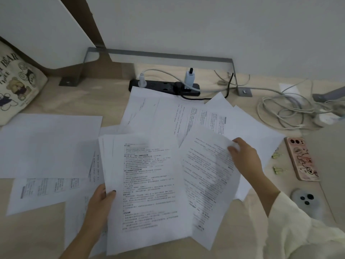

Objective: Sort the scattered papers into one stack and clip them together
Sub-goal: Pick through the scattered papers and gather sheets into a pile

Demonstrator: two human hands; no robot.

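Now L hand (100, 198) pinches the stack (147, 187) at its left edge, R hand (244, 157) grips a sheet (207, 176) by its top corner, other papers (46, 144) loose on desk (84, 98) w/ clips (276, 170) at right.

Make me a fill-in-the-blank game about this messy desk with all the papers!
1. The left hand grips a bundle of printed ____.
2. The right hand pinches the top corner of a single ____.
3. The power strip behind the papers is coloured ____.
4. The tote bag at the far left has cartoon ____ printed on it.

Missing words: papers; sheet; black; bears
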